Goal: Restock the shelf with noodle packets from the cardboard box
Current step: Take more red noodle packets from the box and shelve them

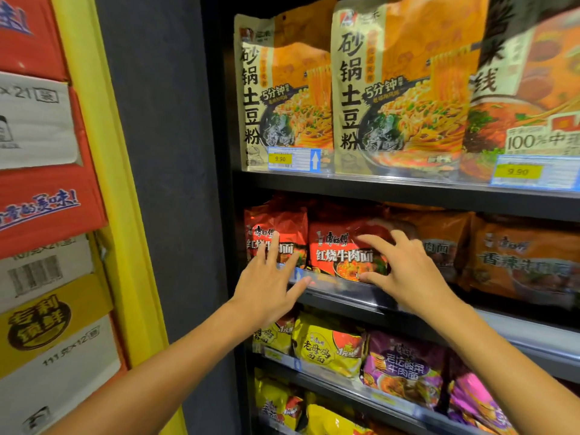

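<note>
Noodle packets in red wrap sit on the middle shelf (345, 296) of the rack, two facing out at its left end: the left red packet (266, 227) and, touching it on the right, the centre red packet (342, 246). Going left to right from that shelf: well left of it stand stacked cardboard cartons (47, 199) against a yellow post (125, 246) — probably the stock source, though no open box shows. Left hand (270, 277) is spread wide, fingers straight, fingertips laid on the front of the left red packet, thumb near the shelf's front lip — holding nothing, looks like pressing the pack back and upright so the face reads out. Right hand (405, 268) is just right of it, also wide, fingers splayed and slightly bent over the front of the centre red packet, thumb low by the lip; no wrap-round grip that I can see, so it steadies or squares the pack rather than carrying it. Right of that hand, orange packets (518, 255) fill the same shelf. Above this shelf stand tall beige bags (376, 89) with price tags (292, 158); below it, yellow packets (326, 346) and purple packets (405, 362). Judgement: packs already placed — this is the straightening step, flush with the lip so the row won't slump forward.
</note>
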Tool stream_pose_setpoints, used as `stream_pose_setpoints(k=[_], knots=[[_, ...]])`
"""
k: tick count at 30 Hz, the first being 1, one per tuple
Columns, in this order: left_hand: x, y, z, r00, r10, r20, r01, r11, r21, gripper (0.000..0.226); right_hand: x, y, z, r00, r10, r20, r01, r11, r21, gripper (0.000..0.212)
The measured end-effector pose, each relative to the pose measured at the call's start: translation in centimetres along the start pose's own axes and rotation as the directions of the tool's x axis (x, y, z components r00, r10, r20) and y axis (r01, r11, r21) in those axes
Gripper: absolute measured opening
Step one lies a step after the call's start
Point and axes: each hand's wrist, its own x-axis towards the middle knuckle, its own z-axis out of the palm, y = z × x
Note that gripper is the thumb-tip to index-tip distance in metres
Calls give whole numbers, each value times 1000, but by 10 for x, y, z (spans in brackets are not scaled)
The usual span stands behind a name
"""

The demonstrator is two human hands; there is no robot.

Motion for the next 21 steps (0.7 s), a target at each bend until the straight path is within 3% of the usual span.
stream_pose_setpoints(k=[4, 12, 21], knots=[[4, -6, -9, 1000, -31, 2, 30, 998, 54, 85, 11, -12, -8, 994, 74, 81, -66, 993, -95, 89], [10, -4, -24, 993, -101, 68, 97, 993, 71, 77, 17, -26, -3, 995, 36, 89, -24, 991, -128, 89], [-9, 2, -33, 990, 11, -137, -8, 1000, 20, 66, -24, 4, 7, 959, -158, -236, 151, 987, -47, 70]])
